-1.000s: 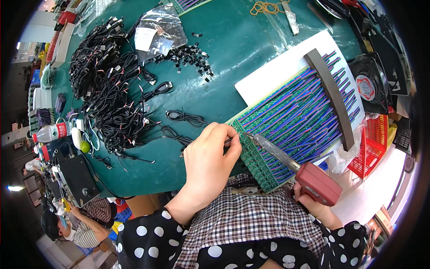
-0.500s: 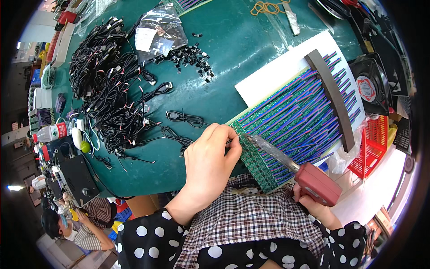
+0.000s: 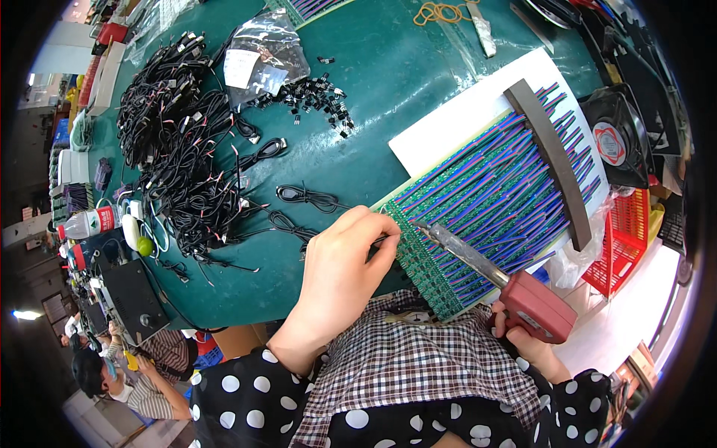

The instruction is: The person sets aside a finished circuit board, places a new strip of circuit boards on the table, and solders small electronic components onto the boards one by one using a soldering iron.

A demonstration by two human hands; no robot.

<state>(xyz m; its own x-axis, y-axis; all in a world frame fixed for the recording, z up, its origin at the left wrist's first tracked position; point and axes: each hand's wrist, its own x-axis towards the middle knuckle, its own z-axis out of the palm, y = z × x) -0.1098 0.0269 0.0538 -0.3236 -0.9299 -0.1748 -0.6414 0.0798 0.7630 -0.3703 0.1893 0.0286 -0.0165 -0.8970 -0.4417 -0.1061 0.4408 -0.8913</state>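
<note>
My left hand [image 3: 340, 261] is closed in a pinch at the left edge of a panel of green circuit boards [image 3: 429, 269]. A thin black cable [image 3: 308, 198] runs from a small coil into its fingers; the pinched end is mostly hidden. My right hand [image 3: 526, 340] grips a red soldering gun [image 3: 539, 308] at the panel's near right. The gun's long metal barrel points up and left, and its tip is over the boards, a little right of my left fingertips. Rows of blue, purple and pink wires [image 3: 485, 179] extend from the boards, held down by a dark bar [image 3: 551, 160].
A large heap of black cables [image 3: 175, 142] covers the table's left side. Beside it lie a clear plastic bag [image 3: 269, 56] and small black parts [image 3: 321, 97]. A fan [image 3: 616, 142] and red basket [image 3: 620, 243] stand right. Another person [image 3: 138, 381] works at lower left.
The soldering gun has shifted slightly right, its tip moving a little away from my left fingertips. My left hand stays pinched at the board edge, with barely any movement.
</note>
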